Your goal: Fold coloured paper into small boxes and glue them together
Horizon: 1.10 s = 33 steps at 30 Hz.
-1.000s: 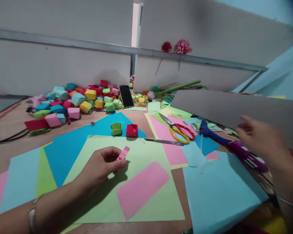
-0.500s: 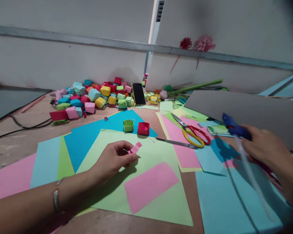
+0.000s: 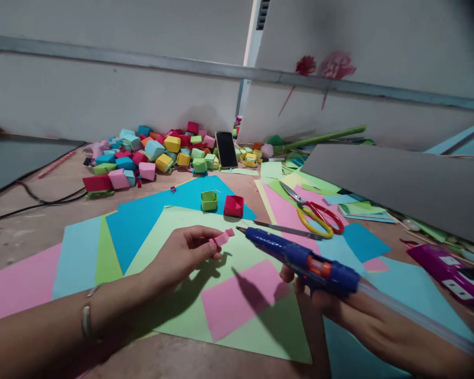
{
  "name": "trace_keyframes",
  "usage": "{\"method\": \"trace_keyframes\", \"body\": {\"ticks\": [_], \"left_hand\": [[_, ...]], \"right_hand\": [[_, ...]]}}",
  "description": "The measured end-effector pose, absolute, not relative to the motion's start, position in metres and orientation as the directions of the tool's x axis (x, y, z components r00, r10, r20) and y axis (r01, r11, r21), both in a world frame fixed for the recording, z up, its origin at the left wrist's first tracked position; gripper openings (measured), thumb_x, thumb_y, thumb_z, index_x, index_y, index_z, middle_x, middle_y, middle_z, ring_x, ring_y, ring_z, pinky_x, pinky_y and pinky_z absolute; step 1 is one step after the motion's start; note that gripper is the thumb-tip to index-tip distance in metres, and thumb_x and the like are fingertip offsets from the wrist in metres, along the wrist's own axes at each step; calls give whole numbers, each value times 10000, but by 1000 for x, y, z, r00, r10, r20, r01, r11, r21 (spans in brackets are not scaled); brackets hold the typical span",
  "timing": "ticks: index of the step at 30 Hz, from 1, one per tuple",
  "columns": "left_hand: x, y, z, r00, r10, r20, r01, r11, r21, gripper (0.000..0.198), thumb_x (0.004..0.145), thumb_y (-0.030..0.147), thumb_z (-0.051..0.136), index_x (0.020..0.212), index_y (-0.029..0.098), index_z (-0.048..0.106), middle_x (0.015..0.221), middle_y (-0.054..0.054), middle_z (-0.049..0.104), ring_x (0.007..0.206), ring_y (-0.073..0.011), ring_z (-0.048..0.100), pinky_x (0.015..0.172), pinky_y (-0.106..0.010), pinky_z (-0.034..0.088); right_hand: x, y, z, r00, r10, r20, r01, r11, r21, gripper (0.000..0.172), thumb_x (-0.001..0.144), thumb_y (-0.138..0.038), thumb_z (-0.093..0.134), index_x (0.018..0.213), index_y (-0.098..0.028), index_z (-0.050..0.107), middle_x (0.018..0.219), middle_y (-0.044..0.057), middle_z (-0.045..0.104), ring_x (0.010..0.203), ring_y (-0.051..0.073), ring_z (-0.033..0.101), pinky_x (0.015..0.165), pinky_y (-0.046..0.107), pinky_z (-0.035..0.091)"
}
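Note:
My left hand pinches a small folded pink paper piece above a light green sheet. My right hand grips a blue hot glue gun with a clear glue stick trailing from its back. The gun's nozzle points left and sits a short gap from the pink piece. A pink paper rectangle lies on the green sheet below both hands.
Coloured sheets cover the floor. A green paper box and a red one sit behind. Scissors, a metal blade, a purple tool, a phone, a grey board and a pile of paper boxes lie around.
My right hand picked up the glue gun at the right and swung it left, bringing its nozzle close to the pink piece. My left hand stayed nearly in place.

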<state>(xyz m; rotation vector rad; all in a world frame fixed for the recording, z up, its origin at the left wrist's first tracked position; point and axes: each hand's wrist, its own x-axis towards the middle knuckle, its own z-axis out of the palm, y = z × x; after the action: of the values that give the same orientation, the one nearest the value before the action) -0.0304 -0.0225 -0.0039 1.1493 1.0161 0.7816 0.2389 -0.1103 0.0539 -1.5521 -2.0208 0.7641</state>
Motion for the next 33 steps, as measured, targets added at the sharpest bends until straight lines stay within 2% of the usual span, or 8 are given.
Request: {"method": "trace_keyframes", "body": {"ticks": [2, 6, 10, 14, 22, 25, 29, 33], "left_hand": [[-30, -23, -4, 356, 905, -233, 4, 248, 969, 379, 693, 440, 795, 893, 135, 691, 714, -54, 685, 690, -169, 653, 603, -259, 487], [-30, -23, -4, 363, 902, -236, 1, 253, 968, 344, 705, 427, 778, 829, 142, 631, 693, -22, 648, 627, -166, 654, 584, -284, 516], [-30, -23, -5, 376, 901, -214, 24, 222, 975, 312, 730, 404, 745, 842, 139, 623, 701, -4, 614, 560, -141, 631, 552, -280, 511], [-28, -22, -4, 387, 903, -185, 42, 183, 982, 278, 753, 381, 712, 842, 133, 624, 703, -12, 612, 548, -132, 616, 551, -287, 520], [-27, -23, -7, 380, 907, -182, 68, 168, 983, 252, 766, 372, 682, 840, 137, 630, 676, -18, 603, 566, -151, 614, 540, -301, 526], [-27, -23, -9, 385, 914, -129, 96, 99, 990, 216, 786, 346, 659, 845, 140, 632, 697, -20, 603, 572, -144, 613, 551, -291, 521], [-28, -24, -7, 369, 929, 4, 169, -71, 983, 151, 799, 288, 621, 789, 139, 644, 839, -39, 603, 564, -120, 624, 553, -274, 520], [-28, -24, -5, 379, 925, 17, 191, -96, 977, 147, 798, 278, 606, 783, 139, 651, 907, -50, 599, 566, -122, 638, 555, -284, 539]], "right_hand": [[227, -108, 58, -328, 944, -34, 695, 217, -685, 346, 926, -503, 453, 1064, -259, 654, 937, 67, 707, 829, 237, 676, 711, 326, 595], [214, -107, 60, -349, 933, -89, 666, 181, -723, 348, 945, -534, 401, 909, -248, 597, 821, 38, 664, 690, 191, 629, 594, 271, 552], [209, -108, 55, -385, 918, -98, 614, 176, -770, 336, 936, -538, 437, 856, -242, 576, 849, 36, 659, 713, 181, 623, 630, 269, 526], [207, -106, 48, -397, 908, -132, 607, 151, -780, 270, 927, -474, 482, 861, -229, 573, 881, 34, 646, 765, 183, 615, 680, 278, 498], [209, -104, 45, -453, 855, -251, 617, 98, -781, 166, 963, -366, 434, 971, -234, 535, 902, 8, 577, 778, 149, 523, 666, 239, 427], [208, -103, 45, -449, 851, -272, 607, 67, -792, 153, 972, -355, 430, 962, -231, 520, 920, 5, 572, 787, 142, 505, 677, 232, 410], [209, -103, 45, -444, 854, -272, 603, 60, -796, 196, 966, -401, 453, 951, -220, 524, 893, 1, 561, 764, 139, 487, 667, 234, 393], [210, -105, 45, -460, 847, -268, 588, 64, -806, 165, 965, -361, 459, 917, -215, 519, 861, -7, 542, 734, 128, 474, 649, 228, 379]]}}
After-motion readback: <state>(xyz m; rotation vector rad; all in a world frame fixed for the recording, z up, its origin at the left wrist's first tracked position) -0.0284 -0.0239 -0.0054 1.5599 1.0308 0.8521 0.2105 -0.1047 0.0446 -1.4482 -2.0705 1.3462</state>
